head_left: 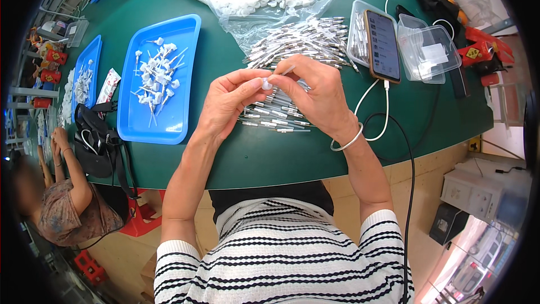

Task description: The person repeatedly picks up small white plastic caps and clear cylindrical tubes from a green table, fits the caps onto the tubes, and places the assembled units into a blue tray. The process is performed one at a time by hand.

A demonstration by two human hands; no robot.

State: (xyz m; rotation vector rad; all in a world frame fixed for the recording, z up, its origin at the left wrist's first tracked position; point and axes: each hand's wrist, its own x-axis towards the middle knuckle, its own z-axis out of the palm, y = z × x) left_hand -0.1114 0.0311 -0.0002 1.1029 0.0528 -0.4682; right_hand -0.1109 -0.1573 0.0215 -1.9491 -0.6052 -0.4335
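Rounded white cap (266,85) between left fingers (249,87); slim translucent tube (289,70) between right fingers (287,84).

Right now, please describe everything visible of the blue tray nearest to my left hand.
The blue tray is rectangular and shallow, rounded at the corners, with a raised rim; it looks like plastic. It lies flat on the green table, left of your left hand, not touching it, holding scattered thin white-capped pieces.
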